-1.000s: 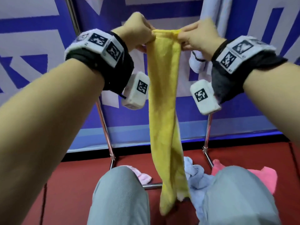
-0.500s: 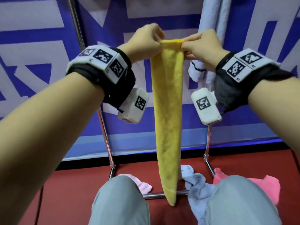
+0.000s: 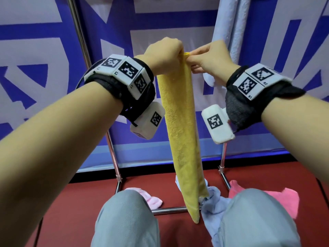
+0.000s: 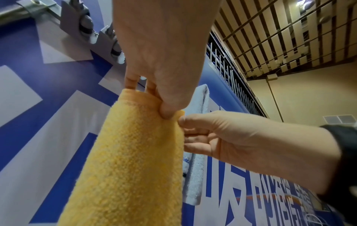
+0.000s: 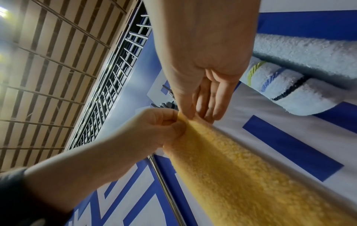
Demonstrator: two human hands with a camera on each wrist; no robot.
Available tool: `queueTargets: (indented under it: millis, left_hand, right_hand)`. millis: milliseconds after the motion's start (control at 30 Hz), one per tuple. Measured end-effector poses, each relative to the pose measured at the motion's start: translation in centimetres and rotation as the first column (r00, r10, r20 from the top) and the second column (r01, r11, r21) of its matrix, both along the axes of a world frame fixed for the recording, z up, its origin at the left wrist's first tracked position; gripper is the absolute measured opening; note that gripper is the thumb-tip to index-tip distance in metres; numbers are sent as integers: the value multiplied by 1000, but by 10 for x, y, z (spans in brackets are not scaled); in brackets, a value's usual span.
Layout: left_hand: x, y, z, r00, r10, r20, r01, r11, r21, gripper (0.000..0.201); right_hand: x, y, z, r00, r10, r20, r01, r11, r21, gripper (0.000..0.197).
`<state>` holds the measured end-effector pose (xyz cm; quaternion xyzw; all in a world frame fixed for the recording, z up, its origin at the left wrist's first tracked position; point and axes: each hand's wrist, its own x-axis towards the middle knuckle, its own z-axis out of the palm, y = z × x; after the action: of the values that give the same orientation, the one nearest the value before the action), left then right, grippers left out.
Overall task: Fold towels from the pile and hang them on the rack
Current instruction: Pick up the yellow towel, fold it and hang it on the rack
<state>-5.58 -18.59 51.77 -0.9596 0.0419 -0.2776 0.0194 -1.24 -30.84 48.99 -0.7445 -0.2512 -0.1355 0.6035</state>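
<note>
A yellow towel [image 3: 179, 122], folded into a long narrow strip, hangs straight down between my raised hands. My left hand [image 3: 180, 50] pinches its top edge between thumb and fingers; the left wrist view shows the thumb pressed on the towel [image 4: 135, 152]. My right hand [image 3: 191, 58] pinches the top right corner, thumb in front and fingers behind the towel [image 5: 241, 168]. The two hands nearly touch. The strip's lower end dangles over the pile on the floor. Behind it stands the metal rack [image 3: 114, 157].
A light blue towel [image 3: 229, 24] and a striped white one [image 5: 289, 91] hang on the rack at upper right. On the red floor lie a crumpled light blue towel [image 3: 213, 202], a pink one [image 3: 288, 198] and a pale pink one [image 3: 151, 200]. Knees in grey trousers fill the bottom.
My hands have drawn closer together, so the towel's top edge has narrowed to a small fold. The strip's lower end has lifted clear of the pile.
</note>
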Motion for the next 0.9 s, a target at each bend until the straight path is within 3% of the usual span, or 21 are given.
queueTargets:
  millis: [67,233,333,533,700,900]
  left_hand:
    - [0,-1,-3,999,1,44,-1,1000,-6,22]
    - [3,-4,-15,997,8,75,-7,1000,-20,27]
    - [3,-4,-21,998,4,70,-1,999,-41,30]
    - [7,-1,-25,993,-50,106,57,996,-64,32]
    - [13,9,-23,977,-104,186,135,978,-159,33]
    - [19,17,-16,957,-149,249,203,958,-203,35]
  right_hand:
    - [-3,-2,-7,1000,20,1,-20,999,-32,5]
    - [2,-6,-48,992,78,-100,-87,992,-88,16]
    - [4,-6,-77,978,116,-174,-123,992,-29,11]
    - [2,4,-136,963,62,-262,-66,998,-7,14]
    - [-4,12,-168,972,-61,-225,57,998,-23,28]
    - [-11,17,-178,980,0,-200,-12,998,-56,9]
